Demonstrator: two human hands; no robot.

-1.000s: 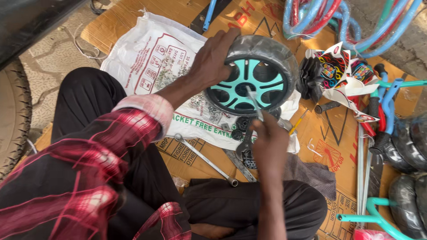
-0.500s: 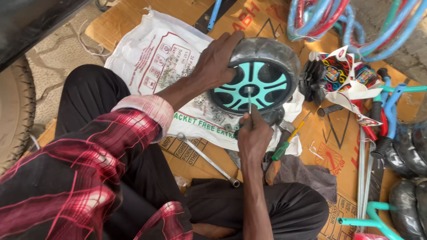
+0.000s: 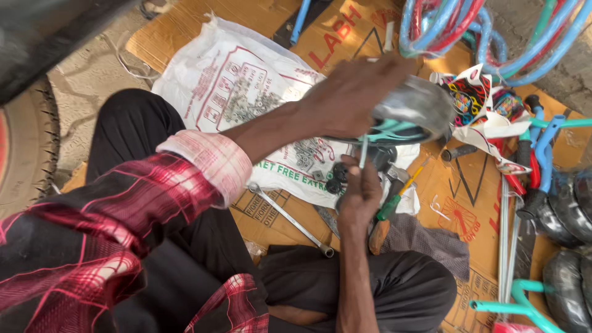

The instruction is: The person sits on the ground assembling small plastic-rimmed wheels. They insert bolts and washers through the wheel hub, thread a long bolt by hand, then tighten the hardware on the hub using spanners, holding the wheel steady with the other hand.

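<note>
My left hand (image 3: 351,92) grips the top of a small wheel (image 3: 419,114) with a grey tyre and teal spokes, tilted so its rim faces me edge-on. My right hand (image 3: 361,194) is just below the wheel, pinching a thin metal rod (image 3: 364,151) that points up toward the hub. Beneath the wheel, small black parts (image 3: 336,179) lie on a white printed sack (image 3: 246,105).
A long spanner (image 3: 290,219) lies on the cardboard (image 3: 468,203) by my knee. A green-handled screwdriver (image 3: 394,200) and grey cloth (image 3: 425,240) sit to the right. Coloured tubing (image 3: 487,37), black tyres (image 3: 567,203) and teal frame tubes (image 3: 524,299) crowd the right side.
My left hand has tipped the wheel from flat to nearly edge-on. My right hand let the pliers go and now holds the thin rod up at the hub.
</note>
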